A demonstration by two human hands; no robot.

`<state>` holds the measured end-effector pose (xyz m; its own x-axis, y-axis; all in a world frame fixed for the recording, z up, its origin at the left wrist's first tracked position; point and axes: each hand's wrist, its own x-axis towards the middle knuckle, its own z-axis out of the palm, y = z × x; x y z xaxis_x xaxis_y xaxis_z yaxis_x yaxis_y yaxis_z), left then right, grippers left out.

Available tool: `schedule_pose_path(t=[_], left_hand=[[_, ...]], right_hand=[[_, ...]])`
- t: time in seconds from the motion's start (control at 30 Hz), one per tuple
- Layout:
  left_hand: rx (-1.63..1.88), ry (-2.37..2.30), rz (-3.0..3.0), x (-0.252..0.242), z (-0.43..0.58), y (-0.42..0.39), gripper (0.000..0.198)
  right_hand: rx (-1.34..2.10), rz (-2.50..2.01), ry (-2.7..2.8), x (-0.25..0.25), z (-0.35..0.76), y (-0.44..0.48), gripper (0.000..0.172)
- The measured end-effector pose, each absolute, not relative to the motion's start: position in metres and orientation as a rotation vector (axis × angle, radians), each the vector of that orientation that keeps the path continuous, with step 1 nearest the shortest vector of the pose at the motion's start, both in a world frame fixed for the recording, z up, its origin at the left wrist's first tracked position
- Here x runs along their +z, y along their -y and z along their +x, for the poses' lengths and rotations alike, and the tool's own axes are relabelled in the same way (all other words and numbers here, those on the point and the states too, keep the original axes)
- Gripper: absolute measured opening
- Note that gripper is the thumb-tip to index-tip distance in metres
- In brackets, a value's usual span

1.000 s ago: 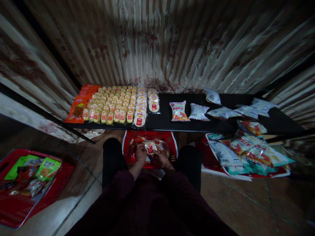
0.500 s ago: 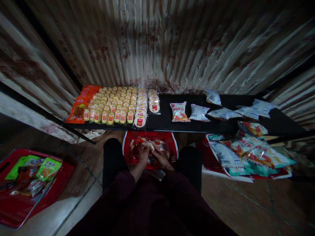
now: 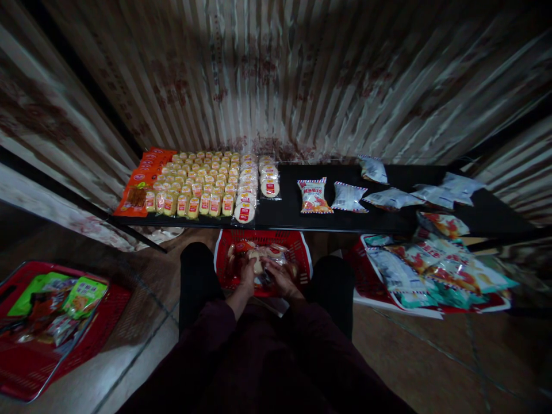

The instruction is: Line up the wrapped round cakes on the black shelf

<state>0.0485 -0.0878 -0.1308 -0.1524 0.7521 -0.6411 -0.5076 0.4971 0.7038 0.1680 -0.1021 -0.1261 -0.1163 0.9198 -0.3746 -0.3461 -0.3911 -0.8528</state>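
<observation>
Both of my hands reach down into a red basket [image 3: 302, 253] that sits on the floor between my knees, under a black shelf [image 3: 297, 221]. My left hand [image 3: 249, 272] and my right hand [image 3: 281, 278] are curled together around a clear-wrapped round pastry packet [image 3: 259, 265] in the basket. More such packets [image 3: 276, 251] lie around it. On the shelf above, rows of small yellow wrapped cakes [image 3: 198, 184] sit next to two columns of round pastry packets [image 3: 246, 192].
An orange packet stack [image 3: 142, 184] lies at the shelf's left end. Red-and-white snack bags [image 3: 314, 195] and silver bags [image 3: 390, 197] lie to the right. A red basket of green packets [image 3: 47, 310] stands at left, a heap of snack bags [image 3: 431, 264] at right. A corrugated wall backs the shelf.
My hands have drawn closer together inside the basket and the packet between them has turned and sunk lower. Everything on the shelf is as before.
</observation>
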Motion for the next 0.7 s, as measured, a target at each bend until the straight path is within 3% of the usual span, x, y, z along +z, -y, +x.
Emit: schedule_pose_path(t=[0.23,0.7], left_hand=[[1.141,-1.272,0.011,-0.129,0.044,0.09,0.023],[1.045,-1.238,0.008,-0.122,0.04,0.091,0.018]], right_hand=[[1.59,-1.24,0.642,-0.138,0.169,0.098,0.053],[1.472,-1.411,0.834,-0.129,0.167,0.102,0.051]])
